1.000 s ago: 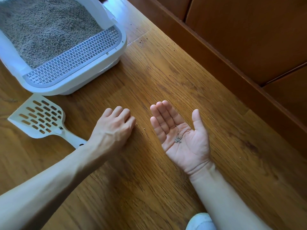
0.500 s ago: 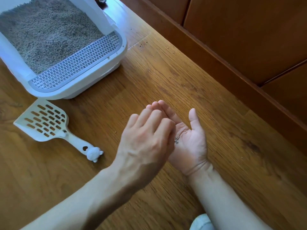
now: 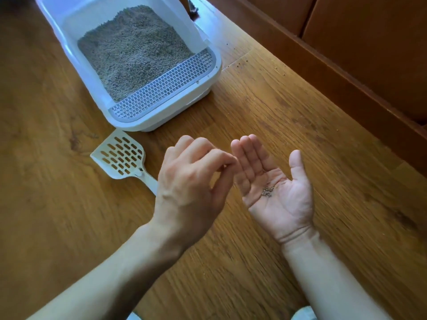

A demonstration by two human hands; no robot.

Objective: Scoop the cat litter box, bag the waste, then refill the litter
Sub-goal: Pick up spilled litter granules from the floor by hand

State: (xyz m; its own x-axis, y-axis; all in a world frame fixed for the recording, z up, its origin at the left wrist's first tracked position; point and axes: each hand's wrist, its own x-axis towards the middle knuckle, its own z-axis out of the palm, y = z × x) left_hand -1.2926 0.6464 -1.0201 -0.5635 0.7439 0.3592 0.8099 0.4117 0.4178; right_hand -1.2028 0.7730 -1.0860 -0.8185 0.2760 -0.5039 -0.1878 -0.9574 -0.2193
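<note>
A white litter box (image 3: 161, 118) stands on the wooden floor at the upper left, filled with grey litter (image 3: 134, 49) behind a grey grated step (image 3: 166, 88). A white slotted scoop (image 3: 120, 155) lies flat just in front of it; its handle runs under my left hand. My right hand (image 3: 277, 188) is held palm up, cupping a small pile of litter grains (image 3: 267, 191). My left hand (image 3: 191, 181) hovers beside its fingers, fingertips pinched loosely together, with nothing visible between them.
Loose litter grains (image 3: 238, 64) are scattered on the floor to the right of the box. A dark wooden baseboard (image 3: 346, 72) and wall panels run diagonally along the right. Bare floor (image 3: 288, 116) lies between the box and my hands.
My left hand rose from the floor, passed over my right palm, and now sits just left of it. The view shifted, showing more of the litter box.
</note>
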